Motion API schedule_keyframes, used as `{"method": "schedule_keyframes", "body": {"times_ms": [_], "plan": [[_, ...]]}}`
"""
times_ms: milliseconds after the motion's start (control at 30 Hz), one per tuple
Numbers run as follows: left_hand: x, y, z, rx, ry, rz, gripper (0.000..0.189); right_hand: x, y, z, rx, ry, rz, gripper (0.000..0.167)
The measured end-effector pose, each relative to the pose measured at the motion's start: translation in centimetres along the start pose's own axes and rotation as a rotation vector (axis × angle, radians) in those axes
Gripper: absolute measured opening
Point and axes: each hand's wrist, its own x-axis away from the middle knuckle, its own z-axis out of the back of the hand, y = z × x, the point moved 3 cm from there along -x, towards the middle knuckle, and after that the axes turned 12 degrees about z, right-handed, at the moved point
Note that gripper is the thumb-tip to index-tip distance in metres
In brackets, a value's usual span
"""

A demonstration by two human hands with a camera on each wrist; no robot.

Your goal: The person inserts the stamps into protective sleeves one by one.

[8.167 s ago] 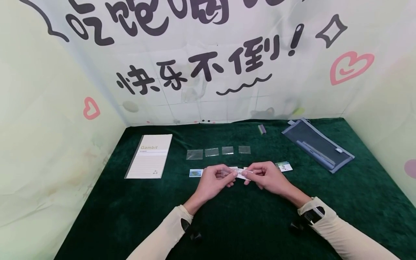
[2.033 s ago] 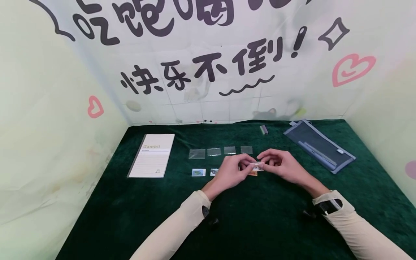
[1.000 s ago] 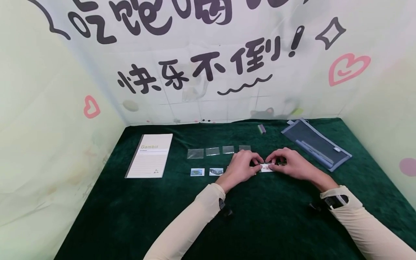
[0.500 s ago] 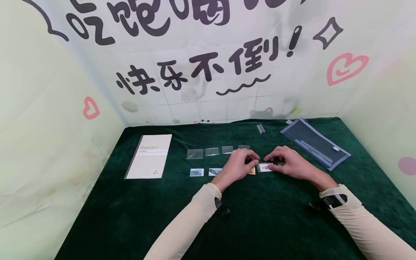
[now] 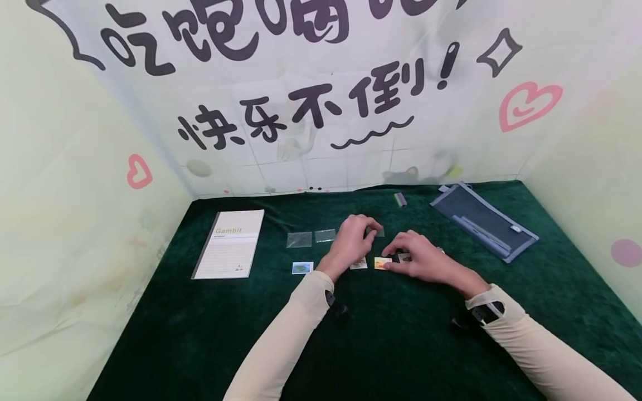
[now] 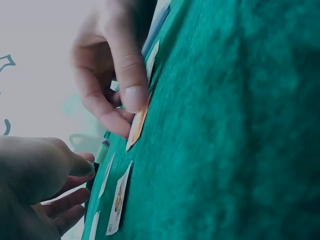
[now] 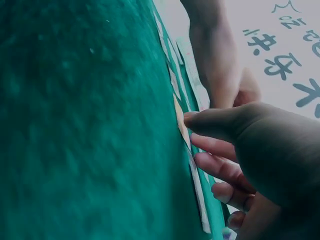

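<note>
My right hand [image 5: 421, 260] pinches the orange stamp [image 5: 383, 263] at its edges with thumb and index finger. The stamp lies in the front row on the green cloth. Just right of it, a white stamp [image 5: 403, 258] is partly covered by that hand. Farther back, my left hand [image 5: 353, 239] hovers over the row of clear sleeves, its fingertips near the rightmost sleeve [image 5: 379, 231]. The left wrist view shows its fingers [image 6: 67, 202] loosely bent and apart, holding nothing. Beneath its wrist lies another stamp [image 5: 358, 263]. A blue stamp [image 5: 302, 268] sits at the row's left end.
Two clear sleeves [image 5: 299, 240] show left of my left hand. A notebook [image 5: 228, 244] lies far left. At the back right are a blue mesh pouch [image 5: 486, 220] with slim items inside and a small purple-green block [image 5: 400, 200]. Printed fabric walls [image 5: 281, 111] enclose the table.
Both hands held the white stamp and set it down at the row's right side. The right hand has shifted left to the orange stamp; the left hand has moved back toward the sleeves.
</note>
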Motion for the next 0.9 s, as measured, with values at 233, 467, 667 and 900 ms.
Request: {"method": "schedule_keyframes", "body": {"times_ms": [233, 467, 667, 900], "plan": [[-1.0, 0.1, 0.2, -0.065, 0.018, -0.006, 0.022, -0.4, -0.3, -0.4, -0.015, 0.008, -0.002, 0.017], [-1.4, 0.1, 0.1, -0.124, -0.019, 0.014, 0.032, -0.2, -0.5, -0.5, -0.099, 0.038, -0.010, 0.016], [-1.7, 0.0, -0.3, -0.178, -0.028, 0.057, 0.038, 0.0, -0.6, -0.2, -0.164, 0.095, -0.008, 0.012], [-1.8, -0.1, -0.5, -0.129, 0.005, 0.082, 0.023, 0.1, -0.3, 0.0, -0.272, 0.113, -0.017, 0.008]]}}
